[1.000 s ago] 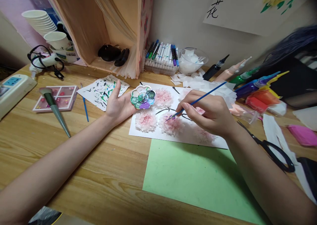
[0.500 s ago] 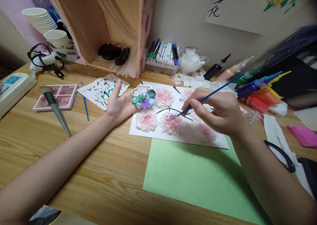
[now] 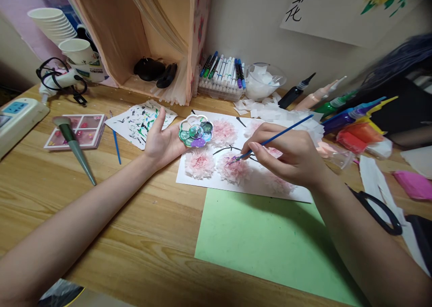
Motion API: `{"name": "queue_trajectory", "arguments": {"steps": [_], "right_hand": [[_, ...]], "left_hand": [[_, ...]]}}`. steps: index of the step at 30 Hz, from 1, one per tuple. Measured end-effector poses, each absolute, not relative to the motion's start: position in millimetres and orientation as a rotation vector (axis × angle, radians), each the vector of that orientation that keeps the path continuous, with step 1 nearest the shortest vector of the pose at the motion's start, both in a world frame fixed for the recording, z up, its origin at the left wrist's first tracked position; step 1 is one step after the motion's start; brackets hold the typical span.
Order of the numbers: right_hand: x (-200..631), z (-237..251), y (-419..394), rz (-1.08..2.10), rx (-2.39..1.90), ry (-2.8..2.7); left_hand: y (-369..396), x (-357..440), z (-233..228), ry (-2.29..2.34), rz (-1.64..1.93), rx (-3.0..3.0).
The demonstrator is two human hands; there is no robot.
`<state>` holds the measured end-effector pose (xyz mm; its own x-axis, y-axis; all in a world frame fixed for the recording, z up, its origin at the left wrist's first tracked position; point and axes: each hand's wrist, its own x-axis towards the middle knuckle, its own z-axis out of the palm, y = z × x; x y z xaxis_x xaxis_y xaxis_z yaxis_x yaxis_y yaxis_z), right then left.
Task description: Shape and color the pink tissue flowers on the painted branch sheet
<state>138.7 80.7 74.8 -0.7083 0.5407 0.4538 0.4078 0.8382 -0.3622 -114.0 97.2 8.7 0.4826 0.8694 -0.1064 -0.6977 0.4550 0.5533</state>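
My left hand (image 3: 162, 138) is palm up, thumb raised, with a flower-shaped paint palette (image 3: 186, 126) resting on its fingers. Green, purple and dark paints fill the palette's wells. Pinched in my right hand (image 3: 283, 151) is a thin blue paintbrush (image 3: 286, 129), its tip touching a pink paper flower (image 3: 232, 168) that carries purple strokes. This flower sits on a white sheet (image 3: 192, 179) with other fluffy pink flowers, such as one at the left (image 3: 200, 162), and black painted branches (image 3: 221, 150). My right hand covers part of the sheet.
Green paper (image 3: 263, 239) lies partly under the sheet. To the left are a makeup brush (image 3: 76, 149), a pink case (image 3: 94, 127) and a paint-smeared paper (image 3: 131, 122). Markers (image 3: 222, 70), a tissue-filled bowl (image 3: 265, 79) and paint bottles (image 3: 297, 91) stand behind; black-handled scissors (image 3: 380, 212) lie right.
My right hand has shifted slightly left and down, and the brush leans lower, its tip still at the same flower. My left hand and the palette have hardly moved.
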Motion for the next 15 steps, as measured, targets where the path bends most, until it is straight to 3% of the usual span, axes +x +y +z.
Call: {"name": "queue_trajectory", "arguments": {"steps": [15], "right_hand": [[140.2, 76.5, 80.4, 0.344, -0.722, -2.452]], "left_hand": [[97.2, -114.0, 7.5, 0.404, 0.996, 0.495]]}}
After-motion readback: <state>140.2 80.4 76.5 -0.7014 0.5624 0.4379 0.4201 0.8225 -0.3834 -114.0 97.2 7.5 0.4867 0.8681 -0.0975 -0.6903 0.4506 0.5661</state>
